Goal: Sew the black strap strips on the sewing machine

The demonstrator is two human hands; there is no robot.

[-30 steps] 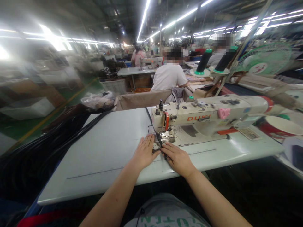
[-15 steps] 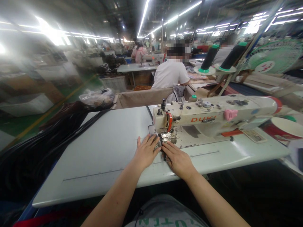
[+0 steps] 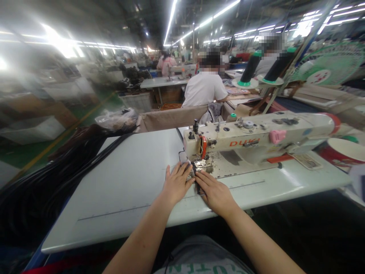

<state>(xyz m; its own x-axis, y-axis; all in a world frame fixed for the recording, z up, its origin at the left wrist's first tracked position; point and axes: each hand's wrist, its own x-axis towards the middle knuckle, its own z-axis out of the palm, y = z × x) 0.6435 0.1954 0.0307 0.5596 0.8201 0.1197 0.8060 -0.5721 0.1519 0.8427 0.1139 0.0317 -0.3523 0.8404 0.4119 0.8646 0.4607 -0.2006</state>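
A narrow black strip [image 3: 194, 167] is lying on the tabletop [image 3: 122, 186], between our two hands and close in front of the needle end of the sewing machine [image 3: 256, 133]. Our left hand [image 3: 178, 184] is resting palm down just left of the strip, its fingers spreading apart and its thumb pointing toward the strip. Our right hand [image 3: 215, 192] is leaning in from the other side, its fingers lying close together and its fingertips reaching the strip's edge; we are not able to tell whether they are pinching it or only pressing, because the underside is hidden.

Above the hands, the machine's head is standing over the work, its arm stretching away to the right and carrying orange lettering and a pink attachment [image 3: 277, 136]. Off the table's left side, a heap of long black strips [image 3: 40, 194] is hanging, some ends lying across its corner. Behind the machine, two black thread cones [image 3: 250, 70] are standing on holders, with a green fan [image 3: 327, 66] to their right. Straight ahead, beyond a cloth-sided bin [image 3: 171, 118], a person in a white shirt [image 3: 203, 89] is leaning over another table.
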